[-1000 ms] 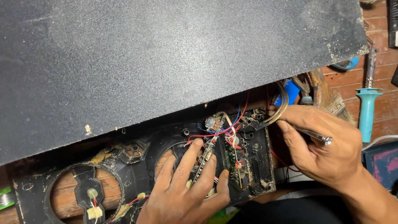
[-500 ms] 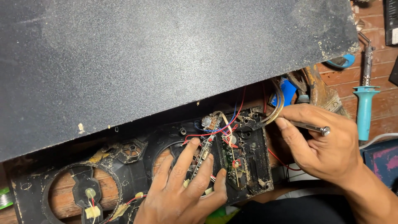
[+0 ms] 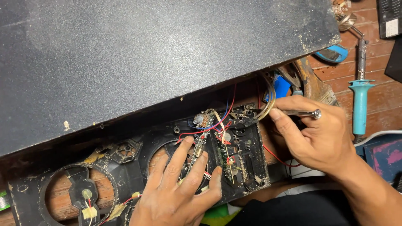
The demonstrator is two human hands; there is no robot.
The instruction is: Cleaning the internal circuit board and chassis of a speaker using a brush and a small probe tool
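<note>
A teal-handled soldering iron (image 3: 360, 104) is seen at the right edge on the wooden table (image 3: 377, 54), with blue tape (image 3: 333, 53) tucked near the upper right.

The big panel (image 3: 146, 58) is matt black with a fine pale speckle and a few cream flecks near its edge. The frame (image 3: 125, 167) below is black too, dusted with tan grit. Red, blue and white wires (image 3: 217, 123) cross a green board (image 3: 222, 150). The tool (image 3: 303, 113) in the right hand (image 3: 318, 134) is silver. The soldering iron (image 3: 360, 104) has a teal handle. The surface (image 3: 377, 54) is reddish-brown wood.
</note>
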